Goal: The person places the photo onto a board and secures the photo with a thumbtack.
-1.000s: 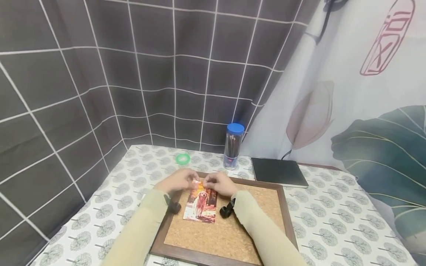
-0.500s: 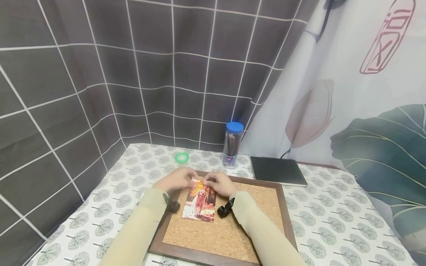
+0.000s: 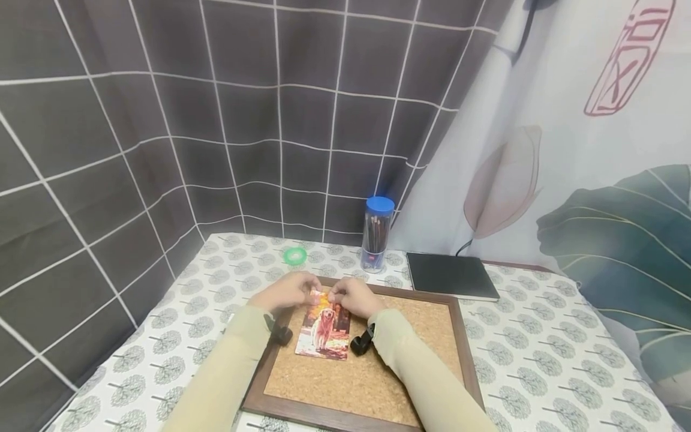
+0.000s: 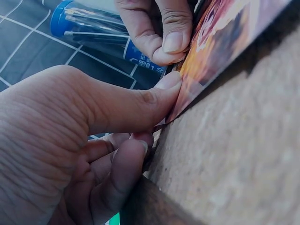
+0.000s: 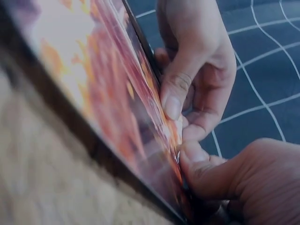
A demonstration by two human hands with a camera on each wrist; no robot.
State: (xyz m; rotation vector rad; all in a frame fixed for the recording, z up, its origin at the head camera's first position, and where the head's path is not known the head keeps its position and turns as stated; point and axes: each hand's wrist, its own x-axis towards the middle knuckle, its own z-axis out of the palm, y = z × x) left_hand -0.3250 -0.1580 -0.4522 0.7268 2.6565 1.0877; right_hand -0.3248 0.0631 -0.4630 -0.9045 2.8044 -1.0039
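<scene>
A printed photo of a golden dog among autumn leaves (image 3: 324, 333) lies over the left part of a wood-framed corkboard (image 3: 367, 387). My left hand (image 3: 286, 292) pinches its upper left corner, with the thumb on the picture side in the left wrist view. On the same top edge, farther right, my right hand (image 3: 357, 298) pinches the photo between thumb and fingers. Both hands are close together in the right wrist view, where the photo (image 5: 108, 93) stands slightly off the cork along its near edge. Fingertips behind the photo are partly hidden.
Behind the board stands a clear cylinder with a blue lid (image 3: 376, 237), holding brushes. A green tape roll (image 3: 295, 256) lies to its left. At the back right is a flat black pad (image 3: 452, 275) with a cable. Gridded dark cloth hangs behind the table.
Hands and photo keep nearly the same place on the board. The head view shifts very slightly.
</scene>
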